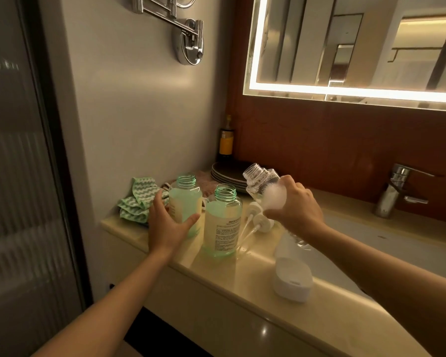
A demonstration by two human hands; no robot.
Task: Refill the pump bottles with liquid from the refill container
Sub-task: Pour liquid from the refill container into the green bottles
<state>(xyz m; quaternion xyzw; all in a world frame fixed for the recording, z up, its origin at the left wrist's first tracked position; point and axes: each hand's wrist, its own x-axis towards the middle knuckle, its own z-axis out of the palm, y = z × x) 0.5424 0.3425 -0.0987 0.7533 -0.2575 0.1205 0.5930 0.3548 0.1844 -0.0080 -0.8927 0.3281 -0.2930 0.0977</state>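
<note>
A: Two green pump bottles stand open on the table [216, 274], pumps off. The left hand [165, 225] is wrapped around the far bottle [186, 202], fingers curled on its left side, thumb across the front.

B: And the right hand [294, 210] is closed on the refill [262, 188], a clear bottle with foam inside. It's up in the air, tilted, neck pointing up and to the left.

A: That's the line that matters. Its long axis runs from the right hand toward the two bottles, mouth leading, but the mouth sits above and to the right of both necks, over neither.

B: The near bottle [223, 222] is closest to that mouth, just below and left of it. Nobody's holding that one. The far bottle, the one being steadied, lies further left.

A: So I'd judge the pour goes to the held bottle, which means carrying the mouth left past the near one and tipping it down.

B: Both already show pale liquid well up their sides. Not much room, I'd say.

A: The two pumps [258, 217] lie on the table beside the near bottle, tubes trailing toward us. White dish [292, 279] at the sink edge.

B: Watch the elbow near that loose bottle.
</note>
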